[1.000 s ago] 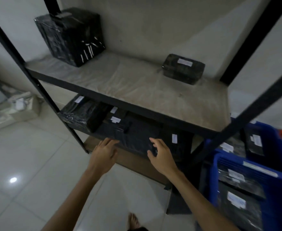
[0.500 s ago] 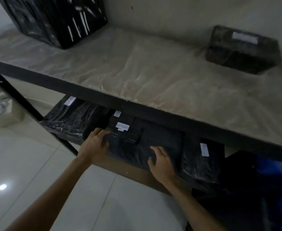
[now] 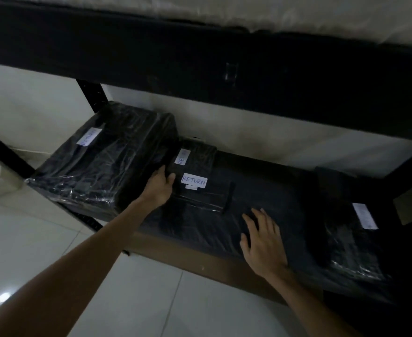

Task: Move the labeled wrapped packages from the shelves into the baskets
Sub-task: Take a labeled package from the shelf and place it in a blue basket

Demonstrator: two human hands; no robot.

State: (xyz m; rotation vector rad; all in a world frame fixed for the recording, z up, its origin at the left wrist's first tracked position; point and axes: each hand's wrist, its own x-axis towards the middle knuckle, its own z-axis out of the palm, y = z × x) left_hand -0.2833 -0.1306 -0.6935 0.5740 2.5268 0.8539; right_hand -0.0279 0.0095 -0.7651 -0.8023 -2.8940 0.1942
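- Several wrapped packages lie on the lower shelf (image 3: 200, 261), and no basket shows, so much of the task looks undone.
- The right hand (image 3: 263, 242) rests flat, fingers (image 3: 260, 216) spread, on the wide flat package (image 3: 268, 190).
- The left hand (image 3: 160, 188) clasps the left edge of the RETURN package (image 3: 200, 198), thumb on top.
- The room is dim, with glossy floor tiles (image 3: 54, 251), a pale wall (image 3: 248, 132) and a dark upper shelf (image 3: 200, 57).

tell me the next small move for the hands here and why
Probably slide the right hand forward to the right edge of the RETURN package. The left hand grips its left edge, thumb on top, while the right hand lies open on the large flat package beneath, short of it. Then both can lift it.
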